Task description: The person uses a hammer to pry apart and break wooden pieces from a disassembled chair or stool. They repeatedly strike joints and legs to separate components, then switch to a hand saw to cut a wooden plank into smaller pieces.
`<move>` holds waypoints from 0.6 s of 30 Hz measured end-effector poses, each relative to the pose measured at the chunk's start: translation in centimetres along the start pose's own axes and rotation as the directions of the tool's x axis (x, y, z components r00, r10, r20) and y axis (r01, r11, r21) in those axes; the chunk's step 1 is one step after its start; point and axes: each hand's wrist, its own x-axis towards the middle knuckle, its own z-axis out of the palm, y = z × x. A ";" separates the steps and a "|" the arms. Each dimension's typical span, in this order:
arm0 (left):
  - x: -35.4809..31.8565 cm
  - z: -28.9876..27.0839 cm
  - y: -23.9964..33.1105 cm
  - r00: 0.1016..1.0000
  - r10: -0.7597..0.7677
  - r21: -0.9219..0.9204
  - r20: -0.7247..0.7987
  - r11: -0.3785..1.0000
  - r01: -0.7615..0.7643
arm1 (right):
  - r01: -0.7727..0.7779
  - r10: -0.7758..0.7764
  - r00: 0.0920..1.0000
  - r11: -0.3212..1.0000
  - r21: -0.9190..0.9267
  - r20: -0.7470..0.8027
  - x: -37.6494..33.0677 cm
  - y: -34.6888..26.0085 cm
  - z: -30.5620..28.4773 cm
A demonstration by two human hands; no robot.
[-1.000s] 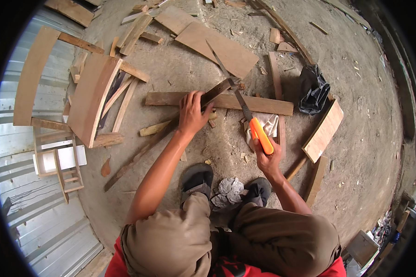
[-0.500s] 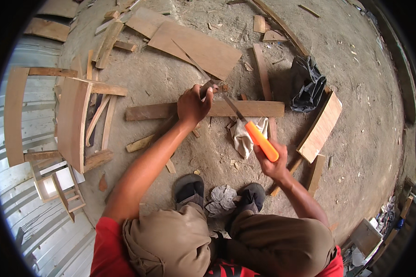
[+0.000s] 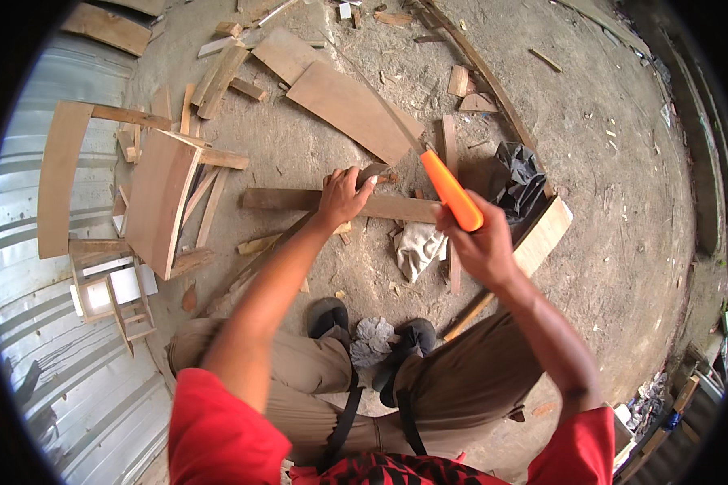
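My right hand (image 3: 484, 242) is closed round the orange handle of a handsaw (image 3: 451, 190). Its long thin blade points away and to the left, over a flat plywood panel (image 3: 348, 105). My left hand (image 3: 344, 198) grips a narrow wooden board (image 3: 372, 172) near its far end, thumb on one side and fingers over the top. That board seems to run back under my left forearm, across a plank (image 3: 396, 208) lying on the ground; the arm hides much of it. Whether the blade touches the board I cannot tell. A pale cloth (image 3: 419, 249) lies beside the plank.
An unfinished wooden frame (image 3: 166, 202) stands at left by a corrugated metal wall (image 3: 32, 323). A black plastic bag (image 3: 519, 182) and a light board (image 3: 546, 234) lie at right. Wood offcuts (image 3: 222, 81) are scattered at far left. Crumpled grey material (image 3: 372, 339) sits between my shoes.
My right hand has moved up and away, carrying the saw farther from me. My left hand stays at the board's end. My knees have lowered and my legs spread wider.
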 end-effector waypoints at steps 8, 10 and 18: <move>0.5 2.8 3.7 0.837 -0.522 0.106 -0.163 0.834 0.541 | -0.316 0.288 0.940 0.937 -0.149 -0.183 -10.9 2.2 6.8; 0.6 3.2 3.1 0.857 -0.462 0.157 -0.227 0.852 0.500 | -0.319 0.291 0.936 0.939 -0.129 -0.199 -10.5 2.1 7.0; 0.7 2.4 3.3 0.852 -0.456 0.134 -0.259 0.856 0.499 | -0.370 0.351 0.929 0.857 -0.358 -0.121 -11.0 1.4 5.9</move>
